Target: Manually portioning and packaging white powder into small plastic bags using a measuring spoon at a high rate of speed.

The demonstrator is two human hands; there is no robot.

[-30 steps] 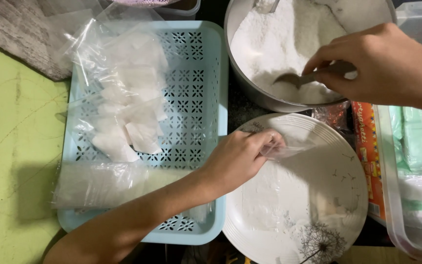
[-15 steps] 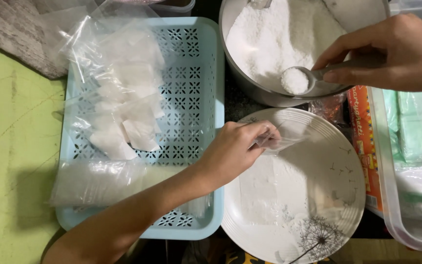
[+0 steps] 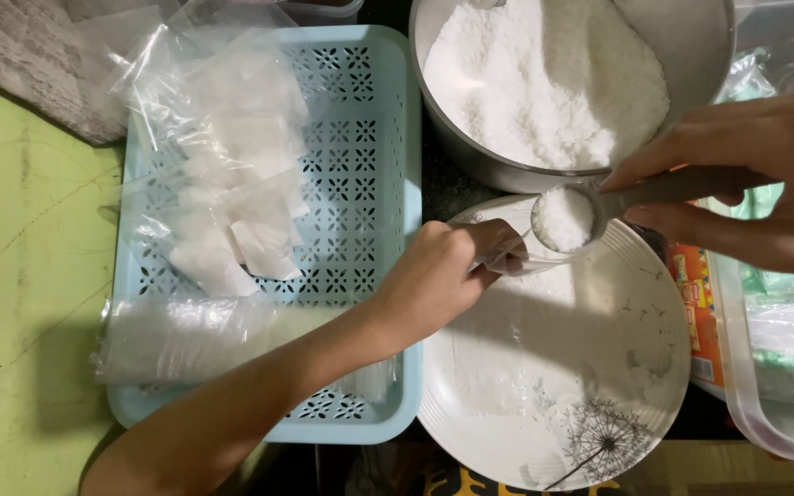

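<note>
White powder heaped in the spoon (image 3: 564, 219) is now travelling out of the steel pot (image 3: 702, 55) in the right hand (image 3: 746, 174), closing on the small clear bag (image 3: 530, 260) the left hand (image 3: 438, 276) is pinching open over the plate (image 3: 599, 367).

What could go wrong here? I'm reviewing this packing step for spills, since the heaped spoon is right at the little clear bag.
1. The spoon in the right hand is heaped with white powder; some may slide off onto the plate, which is already dusted.
2. The left hand pinches the small clear bag alone; its mouth looks narrow and limp, so powder could miss it.
</note>
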